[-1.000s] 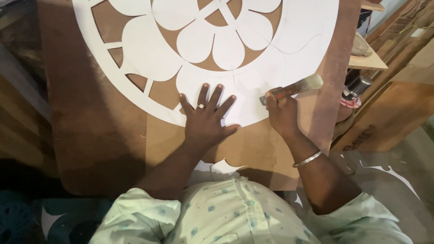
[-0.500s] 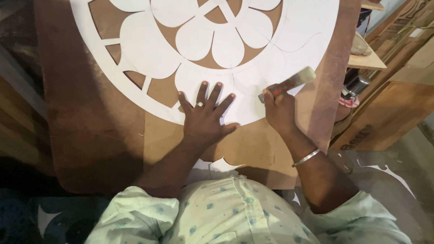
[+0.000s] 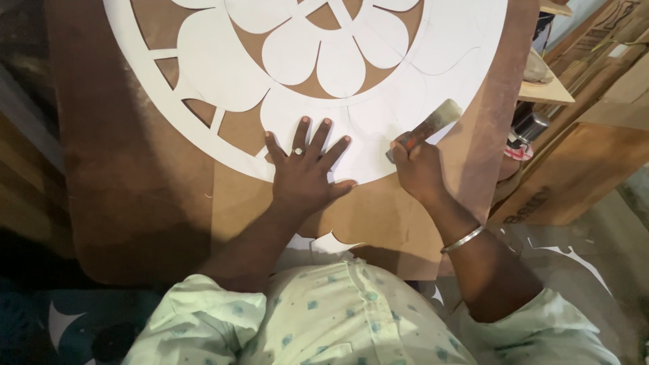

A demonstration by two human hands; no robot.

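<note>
While the left hand lies flat with fingers spread on the white paper cutout at frame centre, the right hand clamps its grip on a knife, handle slanting up-right, tip touching the paper's lower edge just beside it.

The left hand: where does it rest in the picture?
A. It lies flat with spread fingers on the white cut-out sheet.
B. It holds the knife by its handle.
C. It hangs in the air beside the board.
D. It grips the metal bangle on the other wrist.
A: the left hand lies palm down, fingers spread, on the white cut-out sheet, while the right hand grips the cutting tool.
</note>
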